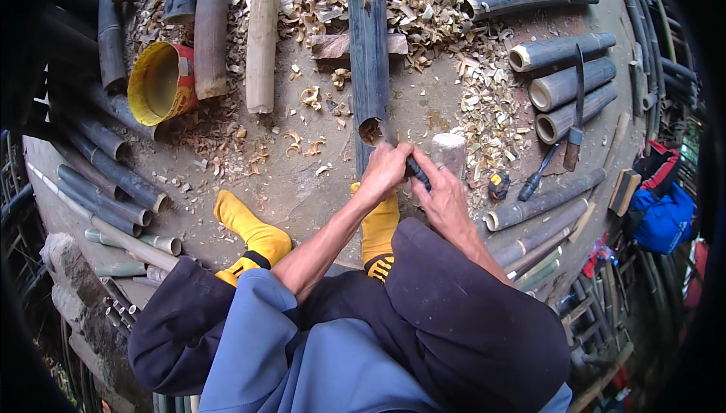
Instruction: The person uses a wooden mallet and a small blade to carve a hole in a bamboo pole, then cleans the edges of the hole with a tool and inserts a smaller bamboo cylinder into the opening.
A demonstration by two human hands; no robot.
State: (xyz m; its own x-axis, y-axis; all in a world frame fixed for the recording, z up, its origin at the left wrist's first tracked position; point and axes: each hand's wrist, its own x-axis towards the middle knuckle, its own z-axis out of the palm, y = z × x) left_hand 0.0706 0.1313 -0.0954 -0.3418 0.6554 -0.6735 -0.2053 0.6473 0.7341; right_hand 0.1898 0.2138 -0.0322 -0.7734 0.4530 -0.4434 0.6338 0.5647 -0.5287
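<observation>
A dark bamboo pole runs toward me, its near end opened into a brown hollow. A short metal blade stands against that opening. My left hand is closed around the tool close to its blade. Just behind it, my right hand grips the dark handle. The fingers cover much of the tool, so its exact kind is hidden. My yellow-socked right foot is against the pole's near end, while my left foot rests on the ground.
A pale-topped wooden block stands right of the pole. Further right lie a tape measure, a dark-handled tool, a long wood-handled blade and bamboo pieces. At left stands a yellow-red bucket. Shavings litter the ground.
</observation>
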